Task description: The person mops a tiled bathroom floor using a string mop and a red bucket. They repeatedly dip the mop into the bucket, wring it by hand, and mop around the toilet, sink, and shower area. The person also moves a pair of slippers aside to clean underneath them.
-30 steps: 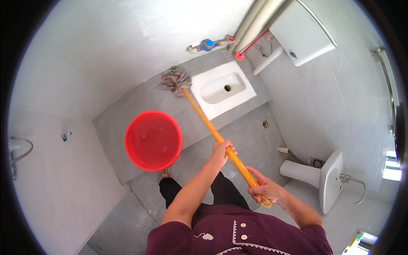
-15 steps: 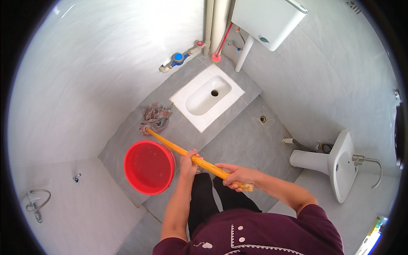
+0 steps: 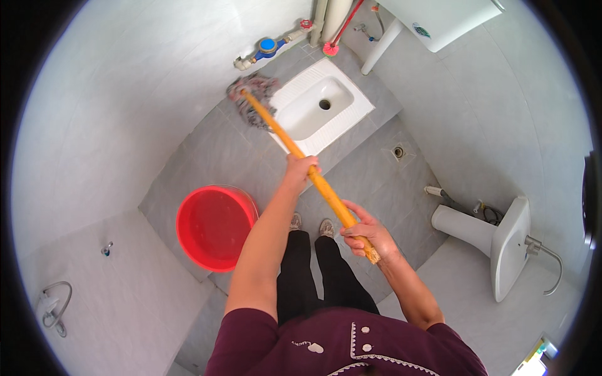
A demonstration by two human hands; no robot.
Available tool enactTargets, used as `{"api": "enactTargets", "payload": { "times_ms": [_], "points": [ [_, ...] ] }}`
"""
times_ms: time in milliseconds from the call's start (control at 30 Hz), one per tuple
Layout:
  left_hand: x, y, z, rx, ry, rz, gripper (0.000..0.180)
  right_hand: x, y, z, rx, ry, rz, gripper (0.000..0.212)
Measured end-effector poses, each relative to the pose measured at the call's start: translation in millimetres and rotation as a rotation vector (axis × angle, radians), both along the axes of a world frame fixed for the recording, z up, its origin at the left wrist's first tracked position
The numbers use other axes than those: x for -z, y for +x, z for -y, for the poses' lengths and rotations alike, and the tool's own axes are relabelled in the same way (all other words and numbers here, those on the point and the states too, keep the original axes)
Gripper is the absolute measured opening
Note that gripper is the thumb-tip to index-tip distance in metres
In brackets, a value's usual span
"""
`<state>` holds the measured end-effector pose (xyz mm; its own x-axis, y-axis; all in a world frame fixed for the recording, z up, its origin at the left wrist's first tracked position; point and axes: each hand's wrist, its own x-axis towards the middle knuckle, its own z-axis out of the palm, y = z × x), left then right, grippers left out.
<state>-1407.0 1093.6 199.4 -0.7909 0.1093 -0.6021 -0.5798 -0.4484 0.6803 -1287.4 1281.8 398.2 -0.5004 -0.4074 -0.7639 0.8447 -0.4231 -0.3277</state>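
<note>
A mop with a yellow wooden handle [image 3: 282,136] slants across the middle, and both hands grip it. My left hand [image 3: 301,172] is wrapped round the handle about halfway along. Near its worn butt end, my right hand [image 3: 370,234] holds it with the thumb laid along the wood. The grey and reddish cloth mop head [image 3: 254,100] lies on the grey tiles against the left rim of the white squat toilet [image 3: 295,135]. Slight blur softens its strands. To the left of my left forearm stands a red bucket [image 3: 183,244] with liquid in it.
Along the far wall run a blue water meter [image 3: 268,46] and pipes; a pink-red brush [image 3: 331,48] stands in the corner. A cistern [image 3: 439,22] hangs above. At right are a floor drain [image 3: 399,151] and a pedestal basin [image 3: 511,250]. The raised floor has a step edge.
The mop head has moved away from beside the bucket, far and rightward, to the squat toilet's edge. Both arms have reached forward with the handle, which now points more steeply away.
</note>
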Motion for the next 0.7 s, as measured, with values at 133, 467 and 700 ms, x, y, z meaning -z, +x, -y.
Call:
{"api": "enactTargets", "payload": {
  "times_ms": [133,467,700],
  "points": [
    [-3,-36,-35,0.093,-0.006,0.020,0.016,-3,-6,6,0.115,0.073,-0.042,0.075],
    [-23,-16,-49,0.187,0.116,0.092,0.022,-11,17,12,-0.009,0.164,-0.054,0.091],
    [-70,97,-35,-0.035,0.344,0.222,0.033,-61,75,-2,-0.308,0.116,-0.020,0.097]
  ]
}}
